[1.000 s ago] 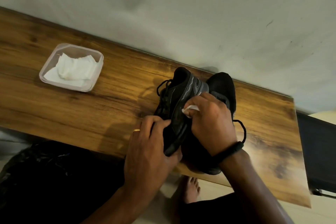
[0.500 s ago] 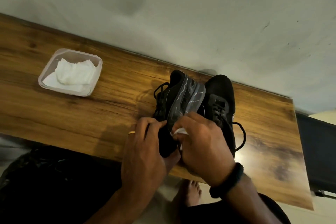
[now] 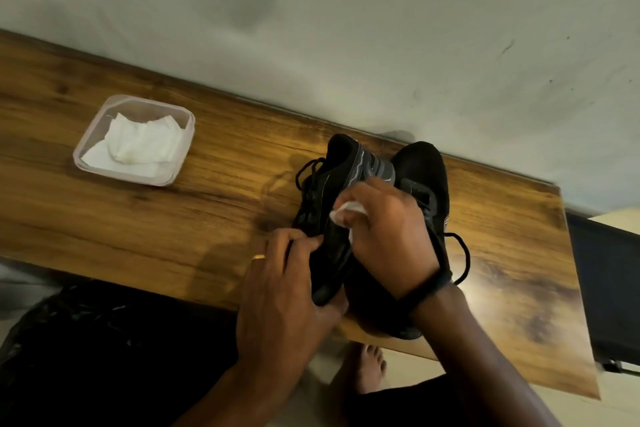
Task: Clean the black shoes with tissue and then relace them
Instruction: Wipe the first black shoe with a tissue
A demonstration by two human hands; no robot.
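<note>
While the black shoe (image 3: 332,191) stands tipped on its side on the wooden surface (image 3: 173,225), I see the left hand (image 3: 280,288) gripping its near end, fingers (image 3: 301,239) curled round it. The right hand (image 3: 388,236) pinches a white tissue (image 3: 346,215) against its sole edge. A second shoe (image 3: 426,177) lies touching it on the right, and a clear tub (image 3: 183,146) of spare tissues (image 3: 138,146) sits well to its left.

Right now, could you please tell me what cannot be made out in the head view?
Head view:
Tissue: mostly hidden inside the right hand; only a white corner shows.
Held shoe: near end covered by the left hand.
Second shoe: near half behind the right hand.
Dirt on shoes: too dark to tell.
</note>
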